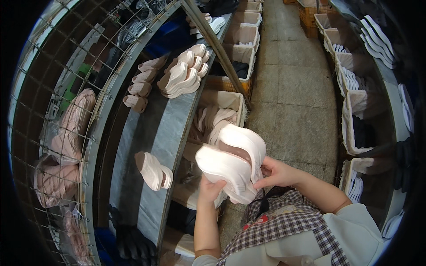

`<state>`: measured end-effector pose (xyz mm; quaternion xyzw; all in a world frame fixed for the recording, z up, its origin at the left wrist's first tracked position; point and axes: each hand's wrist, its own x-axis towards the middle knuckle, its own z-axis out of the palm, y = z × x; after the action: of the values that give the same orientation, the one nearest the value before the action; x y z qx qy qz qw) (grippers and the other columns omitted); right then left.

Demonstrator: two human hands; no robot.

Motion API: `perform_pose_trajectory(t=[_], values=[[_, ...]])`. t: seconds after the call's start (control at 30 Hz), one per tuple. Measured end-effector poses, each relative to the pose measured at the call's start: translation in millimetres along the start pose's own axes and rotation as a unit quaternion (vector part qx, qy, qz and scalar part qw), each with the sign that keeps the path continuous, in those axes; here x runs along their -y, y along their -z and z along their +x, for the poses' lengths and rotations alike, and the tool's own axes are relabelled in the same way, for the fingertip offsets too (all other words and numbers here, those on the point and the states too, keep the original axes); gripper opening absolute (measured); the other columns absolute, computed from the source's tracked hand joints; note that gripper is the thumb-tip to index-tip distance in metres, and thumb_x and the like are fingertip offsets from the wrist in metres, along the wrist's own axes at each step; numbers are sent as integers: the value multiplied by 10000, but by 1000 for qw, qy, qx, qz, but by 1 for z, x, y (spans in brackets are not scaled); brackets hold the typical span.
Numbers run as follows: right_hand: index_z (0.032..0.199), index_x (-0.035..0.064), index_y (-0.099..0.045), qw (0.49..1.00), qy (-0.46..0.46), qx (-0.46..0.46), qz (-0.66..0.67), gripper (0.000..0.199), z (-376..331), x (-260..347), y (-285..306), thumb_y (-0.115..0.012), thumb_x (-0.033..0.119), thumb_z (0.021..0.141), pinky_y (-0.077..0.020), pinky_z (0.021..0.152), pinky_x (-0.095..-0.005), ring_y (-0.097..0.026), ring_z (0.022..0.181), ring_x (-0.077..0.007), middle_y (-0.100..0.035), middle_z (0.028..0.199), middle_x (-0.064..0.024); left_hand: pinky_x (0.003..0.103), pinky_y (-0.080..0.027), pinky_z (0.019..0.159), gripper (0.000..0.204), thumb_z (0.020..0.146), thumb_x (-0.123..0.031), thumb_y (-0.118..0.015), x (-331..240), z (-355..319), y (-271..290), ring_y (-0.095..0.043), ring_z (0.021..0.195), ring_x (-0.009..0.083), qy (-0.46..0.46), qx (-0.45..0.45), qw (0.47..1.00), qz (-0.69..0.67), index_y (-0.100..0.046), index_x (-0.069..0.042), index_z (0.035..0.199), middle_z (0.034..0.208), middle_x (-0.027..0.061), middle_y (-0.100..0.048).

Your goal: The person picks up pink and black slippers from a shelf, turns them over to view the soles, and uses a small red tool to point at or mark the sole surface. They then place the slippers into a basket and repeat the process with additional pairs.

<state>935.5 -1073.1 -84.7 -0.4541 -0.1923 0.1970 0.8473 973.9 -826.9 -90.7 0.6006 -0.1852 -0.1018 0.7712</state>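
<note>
Along the far left, bagged pink pieces [73, 126] are showing through a mesh rack [90, 177]. Next, a grey shelf [164, 128] is carrying a loose pale pair [151, 170] and, farther up, several shoe stacks [182, 77]. Nearer that shelf, my left hand [209, 189] is gripping the left side of the white shoe pieces [224, 170], its thumb lying on top. These pieces are lying between my hands, fanning apart at their far ends, long axes running from upper left to lower right. My right hand [277, 172] is holding their near, right-hand end. Across the aisle [293, 93], cloth-lined bins [349, 111] are standing in a row.
</note>
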Motion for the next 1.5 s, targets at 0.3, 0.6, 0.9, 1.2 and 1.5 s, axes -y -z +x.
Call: perform_pose_trajectory(t=[0.3,0.6,0.9,1.2,1.5], values=[[1343,34,-370,999,-28,13,22,641,-1,-11,20,-701,-3,797,-460,909,-301,-516,1089,-132,-500,1234,-69,314,-413,942,476,805,-11,-684,-2,-2,0,-532,1103,160,-3,50,998,25,-513,33,1247,1209,86,-576],[1361,107,-421,887,210,-21,-411,581,16,20,17,-607,48,813,-310,1082,-391,-409,1279,-289,-438,1401,-95,331,-483,900,537,962,-278,-511,-18,17,-52,-547,1107,264,206,-191,928,-244,-315,-6,1381,1236,154,-531],[1320,44,-496,963,66,10,-260,649,11,31,15,-380,-159,714,-273,1110,-372,-386,1324,-255,-457,1393,-128,413,-542,868,712,893,-24,-561,-19,16,-54,-580,1066,278,161,-140,944,-254,-151,-188,1452,1301,167,-446],[1330,36,-483,981,87,3,-176,521,1,12,10,-441,-112,832,-275,1107,-352,-355,1345,-239,-427,1418,-127,408,-533,881,821,890,-20,-562,-26,14,-60,-510,1175,282,153,-160,948,-230,-31,-210,1486,1396,166,-353],[1359,85,-458,992,108,11,-64,591,-5,-4,-7,-679,179,819,-275,1105,-414,-228,1397,-256,-331,1469,-124,381,-537,861,553,957,-137,-487,8,2,-34,-552,1109,266,142,-159,954,-212,-206,-114,1433,1323,175,-426]])
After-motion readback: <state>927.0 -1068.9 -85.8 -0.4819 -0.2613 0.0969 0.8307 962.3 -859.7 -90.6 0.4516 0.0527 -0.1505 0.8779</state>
